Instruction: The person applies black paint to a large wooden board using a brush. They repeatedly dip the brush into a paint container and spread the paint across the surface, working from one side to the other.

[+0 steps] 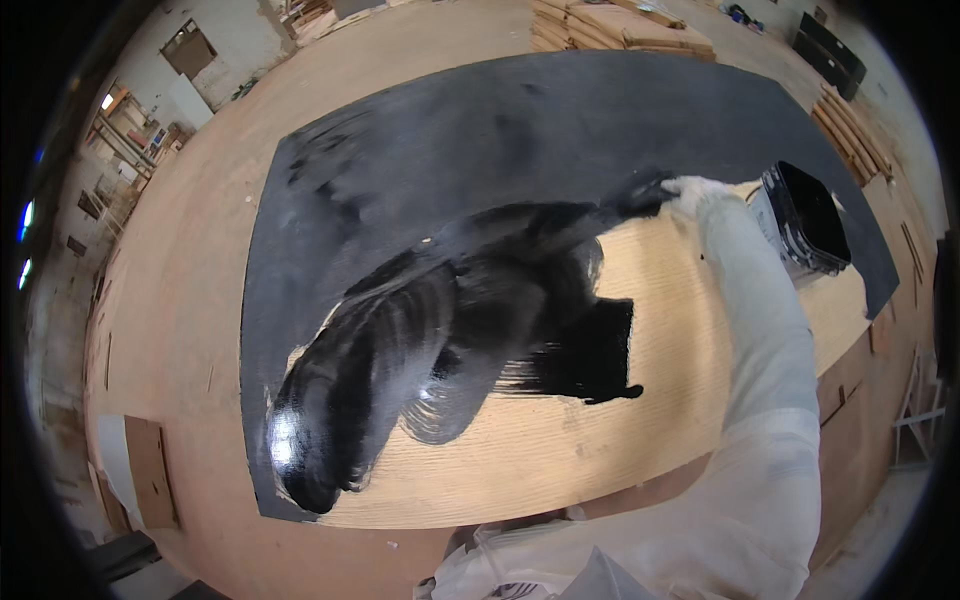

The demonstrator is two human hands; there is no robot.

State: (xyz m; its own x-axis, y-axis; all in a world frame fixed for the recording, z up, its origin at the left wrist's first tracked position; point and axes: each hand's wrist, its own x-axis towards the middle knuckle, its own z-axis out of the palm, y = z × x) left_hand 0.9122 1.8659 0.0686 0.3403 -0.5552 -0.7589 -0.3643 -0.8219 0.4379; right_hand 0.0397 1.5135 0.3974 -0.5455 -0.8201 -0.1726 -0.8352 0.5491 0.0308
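Looks like the spreading step, with right hand (695,195) clamped on a dark pad (640,194), upper right, over the paint-smeared board (670,330) spanning mid-frame. Cannot see left hand, so cannot tell its state. Probably calls next for coating bare wood (560,450), lower centre.

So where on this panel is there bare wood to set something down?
The pale wood patch between the glossy black coating and right sleeve, reaching toward you, looks free. It's crowded toward the right: the black bucket, with the right hand to its left.
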